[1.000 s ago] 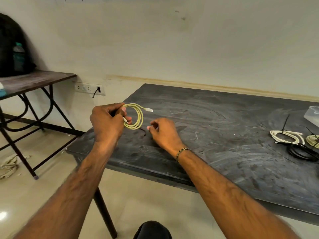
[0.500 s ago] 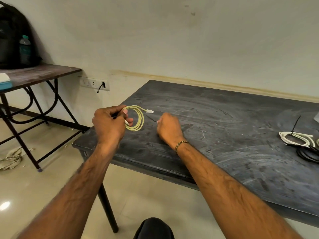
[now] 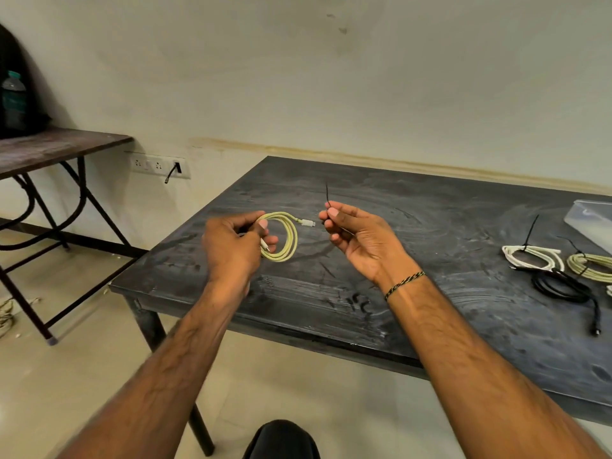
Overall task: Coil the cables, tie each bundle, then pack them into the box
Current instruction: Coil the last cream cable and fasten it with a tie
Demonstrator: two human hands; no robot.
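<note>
We see a bare, plain room, more workroom than home — a scuffed dark table point(image 3: 414, 246) against a stained pale wall point(image 3: 331, 77), a metal-legged side table point(image 3: 56, 147), a wall socket strip point(image 3: 159, 165), glossy tiled floor point(image 3: 82, 376) — nothing domestic around.

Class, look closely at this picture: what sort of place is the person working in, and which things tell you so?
Probably a plain workroom or storeroom, not a home kitchen: a worn dark metal table, a bare stained wall with a socket strip, and coiled cables laid out for tying.
</note>
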